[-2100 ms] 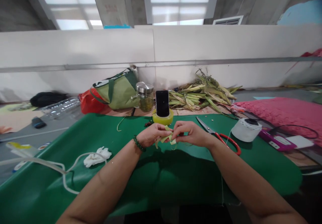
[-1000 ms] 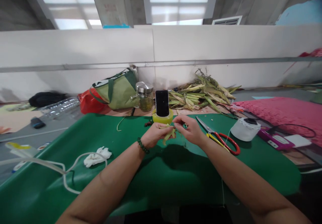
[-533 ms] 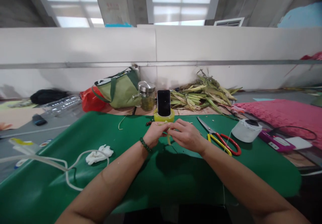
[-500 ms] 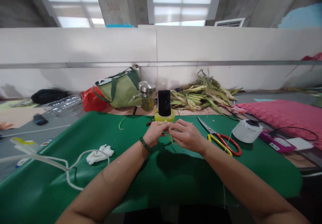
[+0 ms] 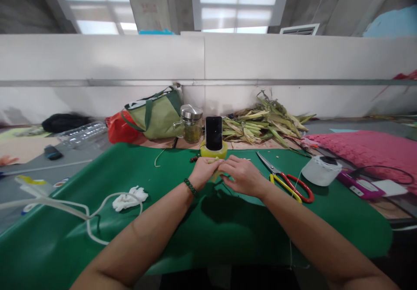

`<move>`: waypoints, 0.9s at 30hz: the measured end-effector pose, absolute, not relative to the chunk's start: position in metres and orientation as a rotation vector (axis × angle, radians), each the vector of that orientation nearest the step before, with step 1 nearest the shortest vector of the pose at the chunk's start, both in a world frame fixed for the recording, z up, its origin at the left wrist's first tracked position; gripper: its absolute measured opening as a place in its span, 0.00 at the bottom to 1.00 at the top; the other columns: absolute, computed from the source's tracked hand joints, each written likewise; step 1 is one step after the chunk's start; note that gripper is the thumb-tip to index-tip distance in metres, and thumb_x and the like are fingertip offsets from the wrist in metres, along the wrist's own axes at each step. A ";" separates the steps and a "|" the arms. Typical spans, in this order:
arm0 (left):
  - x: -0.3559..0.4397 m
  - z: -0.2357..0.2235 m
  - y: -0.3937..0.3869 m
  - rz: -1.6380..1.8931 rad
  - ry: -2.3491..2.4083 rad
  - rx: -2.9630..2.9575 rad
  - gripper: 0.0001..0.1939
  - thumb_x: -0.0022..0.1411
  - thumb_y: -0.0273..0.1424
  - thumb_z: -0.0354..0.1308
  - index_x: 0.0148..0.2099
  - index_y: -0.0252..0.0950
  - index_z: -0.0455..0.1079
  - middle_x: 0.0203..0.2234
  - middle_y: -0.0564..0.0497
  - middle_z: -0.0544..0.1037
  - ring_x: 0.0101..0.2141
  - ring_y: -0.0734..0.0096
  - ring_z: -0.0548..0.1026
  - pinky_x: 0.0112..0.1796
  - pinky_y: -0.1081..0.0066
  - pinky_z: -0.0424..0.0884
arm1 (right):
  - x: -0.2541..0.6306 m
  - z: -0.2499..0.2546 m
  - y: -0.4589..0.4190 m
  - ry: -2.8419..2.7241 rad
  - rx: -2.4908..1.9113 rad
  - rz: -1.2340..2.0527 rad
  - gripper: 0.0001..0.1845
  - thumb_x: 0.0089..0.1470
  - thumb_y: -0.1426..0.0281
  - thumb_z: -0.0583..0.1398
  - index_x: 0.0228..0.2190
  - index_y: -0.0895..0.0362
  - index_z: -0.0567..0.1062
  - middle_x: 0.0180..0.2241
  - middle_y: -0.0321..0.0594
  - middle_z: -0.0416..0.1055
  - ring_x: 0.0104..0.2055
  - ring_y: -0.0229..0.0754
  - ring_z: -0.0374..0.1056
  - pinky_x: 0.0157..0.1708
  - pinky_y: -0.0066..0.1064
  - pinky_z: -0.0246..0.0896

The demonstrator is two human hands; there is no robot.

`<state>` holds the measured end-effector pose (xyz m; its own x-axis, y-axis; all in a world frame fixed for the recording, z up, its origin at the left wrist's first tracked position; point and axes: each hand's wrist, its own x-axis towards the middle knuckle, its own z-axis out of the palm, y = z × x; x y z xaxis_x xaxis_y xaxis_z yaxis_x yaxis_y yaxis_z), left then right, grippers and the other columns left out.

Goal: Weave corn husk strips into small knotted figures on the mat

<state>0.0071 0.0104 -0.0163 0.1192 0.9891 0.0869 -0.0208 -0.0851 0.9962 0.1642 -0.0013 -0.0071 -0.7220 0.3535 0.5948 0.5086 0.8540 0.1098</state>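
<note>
Near the middle of the green mat, my left hand (image 5: pixel 202 173), with a dark green bead bracelet at its wrist, pinches a thin pale green leaf strip (image 5: pixel 215 176). My right hand (image 5: pixel 243 176) meets it from the other side, fingers bent against the same strip. Most of the strip is hidden by the fingers; a bit hangs below them. Just beyond the hands a dark-screened phone (image 5: pixel 213 133) stands upright in a yellow roll of tape (image 5: pixel 213 152). Scissors (image 5: pixel 286 179) with one red and one yellow handle lie to the right, blades partly apart.
A heap of long leaves (image 5: pixel 267 123) lies at the back, beside a lidded glass mug (image 5: pixel 190 127) and a green bag (image 5: pixel 159 116). A white thread spool (image 5: pixel 321 170) stands right, near pink cloth (image 5: pixel 368 151). White cable (image 5: pixel 87 216) and crumpled white tissue (image 5: pixel 130 199) lie left.
The right hand's fingers have shifted slightly over the strip, and the hanging piece of strip has moved in closer to the left hand. The view has drifted a little.
</note>
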 end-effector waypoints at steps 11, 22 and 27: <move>0.009 -0.017 0.010 1.106 1.064 1.298 0.24 0.41 0.41 0.66 0.13 0.36 0.55 0.10 0.59 0.56 0.16 0.82 0.52 0.19 0.74 0.45 | 0.160 -0.009 -0.004 -2.482 -0.653 -0.472 0.02 0.50 0.73 0.58 0.29 0.58 0.72 0.31 0.41 0.73 0.32 0.42 0.61 0.31 0.32 0.55; 0.010 -0.021 0.012 1.160 1.040 1.230 0.24 0.40 0.40 0.67 0.14 0.36 0.54 0.11 0.60 0.56 0.17 0.83 0.52 0.19 0.75 0.45 | 0.153 -0.018 -0.007 -2.357 -0.801 -0.604 0.03 0.53 0.72 0.58 0.30 0.58 0.73 0.31 0.42 0.73 0.31 0.42 0.62 0.28 0.33 0.52; 0.010 -0.021 0.012 1.150 1.019 1.197 0.20 0.40 0.38 0.67 0.15 0.34 0.60 0.12 0.58 0.61 0.17 0.82 0.57 0.19 0.76 0.49 | 0.152 -0.018 -0.009 -2.399 -0.810 -0.596 0.08 0.57 0.71 0.55 0.29 0.58 0.72 0.31 0.44 0.72 0.31 0.42 0.62 0.28 0.32 0.52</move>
